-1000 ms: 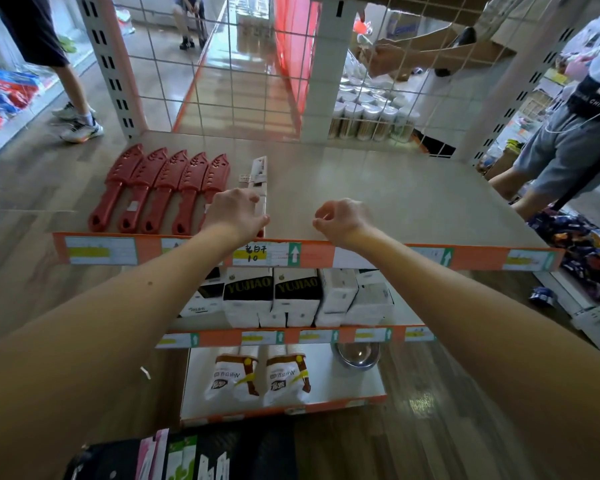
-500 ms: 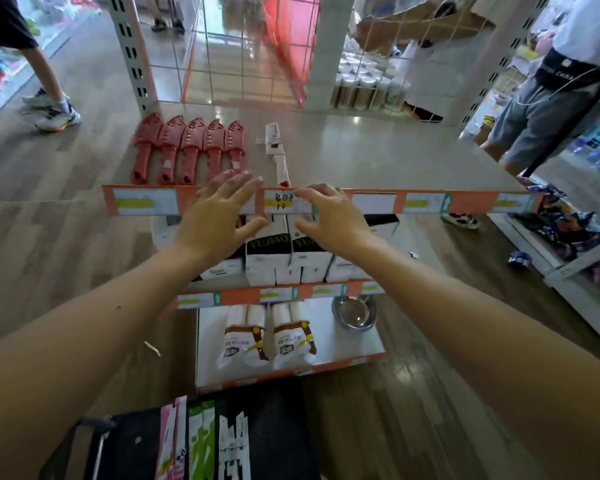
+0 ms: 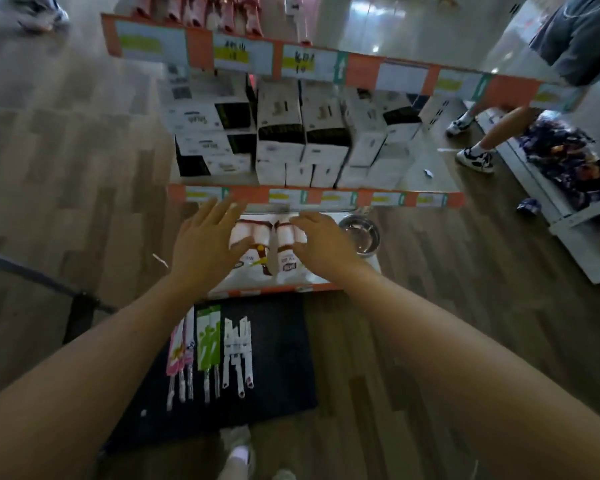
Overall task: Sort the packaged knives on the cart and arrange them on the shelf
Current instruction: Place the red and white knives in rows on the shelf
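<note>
Packaged knives lie in rows on the dark cart (image 3: 274, 368) below me: pink packs (image 3: 180, 351), green packs (image 3: 208, 341) and white packs (image 3: 238, 344). My left hand (image 3: 207, 240) and my right hand (image 3: 321, 239) hover empty, fingers spread, above the bottom shelf (image 3: 291, 289), well above the cart. Red sheathed knives (image 3: 222, 10) lie at the left of the top shelf (image 3: 368, 69), partly cut off by the frame edge.
White and black boxes (image 3: 281, 133) fill the middle shelf. White bags (image 3: 260, 247) and a metal bowl (image 3: 359, 233) sit on the bottom shelf. A person's legs (image 3: 478, 133) stand at the right by a low rack (image 3: 568, 188). My foot (image 3: 238, 452) is behind the cart.
The view has tilted down, bringing the cart into sight. Both hands have left the top shelf edge and dropped toward the bottom shelf, opening as they went.
</note>
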### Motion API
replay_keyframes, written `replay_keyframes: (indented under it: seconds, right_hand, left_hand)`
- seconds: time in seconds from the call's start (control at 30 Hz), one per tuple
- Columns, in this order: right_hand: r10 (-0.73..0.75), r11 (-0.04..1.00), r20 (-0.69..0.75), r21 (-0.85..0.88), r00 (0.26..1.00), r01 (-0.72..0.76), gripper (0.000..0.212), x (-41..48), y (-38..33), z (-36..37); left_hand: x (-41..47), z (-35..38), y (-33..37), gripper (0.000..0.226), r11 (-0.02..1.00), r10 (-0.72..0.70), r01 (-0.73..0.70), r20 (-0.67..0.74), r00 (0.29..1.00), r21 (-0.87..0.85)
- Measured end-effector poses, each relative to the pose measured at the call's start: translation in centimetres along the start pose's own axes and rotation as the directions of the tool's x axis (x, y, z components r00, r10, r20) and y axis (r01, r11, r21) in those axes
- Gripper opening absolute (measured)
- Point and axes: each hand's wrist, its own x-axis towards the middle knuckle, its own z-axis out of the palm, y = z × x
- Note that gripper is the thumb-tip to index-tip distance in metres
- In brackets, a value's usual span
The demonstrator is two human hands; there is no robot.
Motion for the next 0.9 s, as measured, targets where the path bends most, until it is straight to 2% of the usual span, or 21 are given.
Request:
replay_keyframes:
  seconds: [0.2,0.33,0.53,0.7,0.9]
  right_hand:
    - [0.023,0.999,-0.028,0.047,0.999,-0.022,0.047,-5.3,2.6,8.2]
    - [0.062,0.997,0.038,0.034,0.997,-0.063,0.048,-7.3,4.4,14.1]
    - [0.13,0.985,0.121,0.097,0.984,-0.142,0.047,-5.8,6.5,25.0]
    - [0.175,0.97,0.119,0.152,0.977,-0.192,0.045,-4.3,8.1,36.4]
    - [0.262,0.944,0.194,0.15,0.945,-0.293,0.036,-2.7,10.1,48.9]
  left_hand:
    - [-8.0,6.6,-0.1,0.062,0.997,-0.074,0.075,0.05,0.996,-0.021]
    - [-11.6,12.1,-0.4,0.061,0.989,-0.132,0.138,0.094,0.987,-0.054]
    - [-14.1,21.8,-2.9,0.06,0.97,-0.218,0.232,0.157,0.963,-0.077]
    - [-16.0,31.2,-7.2,0.059,0.945,-0.288,0.312,0.206,0.935,-0.094]
    - [-17.8,42.1,-12.1,0.057,0.914,-0.353,0.395,0.305,0.885,-0.088]
